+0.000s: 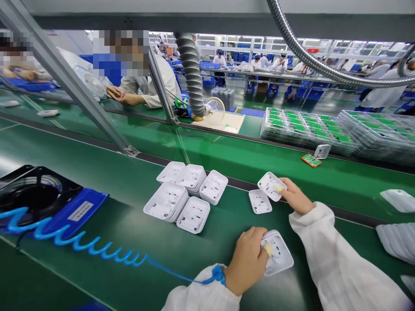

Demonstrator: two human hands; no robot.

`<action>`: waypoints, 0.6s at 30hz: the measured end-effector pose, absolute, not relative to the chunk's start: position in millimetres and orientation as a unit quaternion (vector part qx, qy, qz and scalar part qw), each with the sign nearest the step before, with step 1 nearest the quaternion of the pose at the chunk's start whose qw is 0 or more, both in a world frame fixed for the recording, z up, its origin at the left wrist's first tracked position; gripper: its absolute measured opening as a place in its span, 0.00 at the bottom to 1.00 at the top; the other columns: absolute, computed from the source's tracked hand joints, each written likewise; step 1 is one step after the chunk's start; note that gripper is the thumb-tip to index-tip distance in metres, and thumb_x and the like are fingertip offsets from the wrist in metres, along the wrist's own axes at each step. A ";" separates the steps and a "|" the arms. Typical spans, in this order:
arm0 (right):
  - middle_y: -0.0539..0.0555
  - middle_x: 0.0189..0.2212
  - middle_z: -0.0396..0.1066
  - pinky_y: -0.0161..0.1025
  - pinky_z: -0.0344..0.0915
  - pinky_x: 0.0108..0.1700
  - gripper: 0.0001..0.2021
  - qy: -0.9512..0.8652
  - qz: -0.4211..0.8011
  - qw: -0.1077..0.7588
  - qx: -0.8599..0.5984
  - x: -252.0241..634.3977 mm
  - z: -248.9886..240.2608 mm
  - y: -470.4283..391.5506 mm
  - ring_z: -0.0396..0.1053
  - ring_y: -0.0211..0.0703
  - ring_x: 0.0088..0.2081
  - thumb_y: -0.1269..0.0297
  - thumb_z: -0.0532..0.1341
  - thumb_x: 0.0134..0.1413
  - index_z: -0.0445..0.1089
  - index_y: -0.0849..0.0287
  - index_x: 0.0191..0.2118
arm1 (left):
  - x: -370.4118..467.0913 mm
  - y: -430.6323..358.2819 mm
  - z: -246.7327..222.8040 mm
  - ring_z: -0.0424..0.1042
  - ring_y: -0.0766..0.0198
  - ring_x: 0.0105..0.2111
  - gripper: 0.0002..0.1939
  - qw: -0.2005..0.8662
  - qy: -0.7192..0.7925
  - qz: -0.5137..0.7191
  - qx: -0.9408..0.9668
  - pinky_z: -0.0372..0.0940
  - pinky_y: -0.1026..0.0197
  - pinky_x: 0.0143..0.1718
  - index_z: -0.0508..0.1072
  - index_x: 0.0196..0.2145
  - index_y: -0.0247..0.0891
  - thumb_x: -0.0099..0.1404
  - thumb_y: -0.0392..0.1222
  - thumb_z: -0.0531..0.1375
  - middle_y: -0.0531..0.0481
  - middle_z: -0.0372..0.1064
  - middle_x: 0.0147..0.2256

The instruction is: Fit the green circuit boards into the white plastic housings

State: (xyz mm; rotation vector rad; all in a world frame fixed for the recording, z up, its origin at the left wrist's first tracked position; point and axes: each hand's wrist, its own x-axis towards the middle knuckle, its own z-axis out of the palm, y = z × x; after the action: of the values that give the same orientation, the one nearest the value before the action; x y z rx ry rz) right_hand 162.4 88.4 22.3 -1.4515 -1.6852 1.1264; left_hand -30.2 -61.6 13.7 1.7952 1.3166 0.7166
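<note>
My left hand (pixel 247 261) is closed on a small stack of white plastic housing covers (pixel 281 255) near the front of the green bench. Its thumb wears a yellowish finger cot and presses on the top cover. Farther back, my right hand (pixel 297 198) pinches a single white plastic cover (pixel 268 183) by its right edge. Just below that one, another white cover (pixel 260 202) lies on the bench by the belt's edge. To the left stand several piles of similar covers (pixel 165 201), open side up. A blue wrist strap (pixel 218 275) circles my left wrist.
A coiled blue cord (pixel 97 250) runs from a black fan (pixel 35 194) to the strap. Beyond the bench, a green conveyor belt (pixel 233 157) carries a circuit board with a white cover (pixel 311 160). Clear trays of boards (pixel 301 125) stand behind. A co-worker (pixel 162 77) sits across.
</note>
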 end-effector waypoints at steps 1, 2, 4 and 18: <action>0.54 0.36 0.69 0.40 0.65 0.36 0.16 -0.688 0.380 0.278 -0.553 164.9 29.3 89.2 0.67 0.44 0.34 0.54 0.56 0.48 0.62 0.57 0.41 | -30.3 -61.7 13.4 0.64 0.57 0.42 0.19 0.389 0.519 0.283 0.707 0.58 0.57 0.43 0.65 0.46 0.41 0.56 0.32 0.50 0.47 0.66 0.42; 0.52 0.33 0.69 0.39 0.63 0.35 0.15 -0.729 0.334 0.237 -0.548 166.3 36.8 89.8 0.66 0.43 0.33 0.54 0.56 0.49 0.64 0.57 0.40 | -30.4 -61.9 13.0 0.64 0.58 0.42 0.19 0.387 0.519 0.284 0.707 0.58 0.57 0.43 0.65 0.46 0.41 0.56 0.32 0.50 0.47 0.66 0.42; 0.50 0.30 0.69 0.37 0.61 0.33 0.13 -0.775 0.266 0.179 -0.544 165.7 50.1 89.1 0.65 0.41 0.30 0.54 0.53 0.52 0.65 0.56 0.38 | -30.4 -62.3 12.5 0.65 0.58 0.41 0.19 0.381 0.519 0.287 0.710 0.58 0.58 0.42 0.66 0.46 0.41 0.56 0.31 0.50 0.48 0.67 0.42; 0.53 0.41 0.71 0.40 0.60 0.46 0.14 -0.914 0.163 0.000 -0.373 124.2 65.7 113.2 0.65 0.44 0.43 0.68 0.49 0.56 0.71 0.57 0.42 | -34.3 -64.3 12.9 0.65 0.59 0.41 0.18 0.373 0.512 0.258 0.729 0.58 0.58 0.42 0.64 0.46 0.42 0.57 0.34 0.50 0.49 0.66 0.43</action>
State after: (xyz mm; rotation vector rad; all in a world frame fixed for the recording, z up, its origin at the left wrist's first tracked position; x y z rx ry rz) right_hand 124.2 113.2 65.7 -1.1710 -2.8701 0.5125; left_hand -34.3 -64.3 12.9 1.8676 1.3125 0.6600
